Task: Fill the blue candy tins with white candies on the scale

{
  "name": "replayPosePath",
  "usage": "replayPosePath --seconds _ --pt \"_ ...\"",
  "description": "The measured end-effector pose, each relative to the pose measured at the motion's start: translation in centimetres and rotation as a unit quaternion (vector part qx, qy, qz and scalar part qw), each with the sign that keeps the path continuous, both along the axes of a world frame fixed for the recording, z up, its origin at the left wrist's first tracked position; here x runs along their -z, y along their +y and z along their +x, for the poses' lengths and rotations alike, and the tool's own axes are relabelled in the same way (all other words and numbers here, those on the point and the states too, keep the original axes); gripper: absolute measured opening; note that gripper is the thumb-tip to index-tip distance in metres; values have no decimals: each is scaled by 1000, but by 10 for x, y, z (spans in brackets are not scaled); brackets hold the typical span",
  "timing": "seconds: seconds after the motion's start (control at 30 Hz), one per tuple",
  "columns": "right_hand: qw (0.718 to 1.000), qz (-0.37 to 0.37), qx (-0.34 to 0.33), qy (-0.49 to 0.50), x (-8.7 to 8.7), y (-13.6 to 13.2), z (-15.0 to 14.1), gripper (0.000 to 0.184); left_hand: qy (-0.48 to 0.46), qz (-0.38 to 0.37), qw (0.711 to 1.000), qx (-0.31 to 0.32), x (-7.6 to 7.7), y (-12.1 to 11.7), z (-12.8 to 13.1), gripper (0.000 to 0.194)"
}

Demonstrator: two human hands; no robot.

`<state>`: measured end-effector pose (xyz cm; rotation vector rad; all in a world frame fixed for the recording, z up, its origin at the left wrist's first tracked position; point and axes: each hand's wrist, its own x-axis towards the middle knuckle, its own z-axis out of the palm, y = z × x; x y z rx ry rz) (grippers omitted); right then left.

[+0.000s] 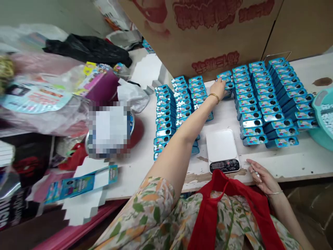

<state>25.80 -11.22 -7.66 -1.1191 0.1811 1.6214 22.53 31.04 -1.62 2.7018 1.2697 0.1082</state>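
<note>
My left hand (pixel 218 88) reaches far across the white table (pixel 299 161), and its fingers pinch a blue tin (pixel 225 75) at the back of the rows. Many small blue tins stand in rows: a left group (pixel 166 111), some showing white candies, and a right group (pixel 267 100) with dark round openings. My right hand (pixel 261 176) rests palm up on the table's front edge beside a white digital scale (pixel 222 146). Its fingers are loosely spread and hold nothing I can make out.
A big cardboard box (pixel 208 34) with red print stands behind the tins. A teal basin (pixel 322 118) of white pellets sits at the right edge. Plastic bags, packaging and a metal bowl (pixel 130 132) crowd the left. A red strap (pixel 208 211) hangs over my floral dress.
</note>
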Motion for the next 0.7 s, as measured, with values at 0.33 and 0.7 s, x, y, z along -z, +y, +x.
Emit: replayPosePath --seconds 0.33,0.7 --pt "992 -6 113 54 -8 12 8 50 35 16 997 67 -36 -40 -101 26" --pt "999 44 31 11 4 21 -18 43 117 87 982 121 -37 -101 -141 19"
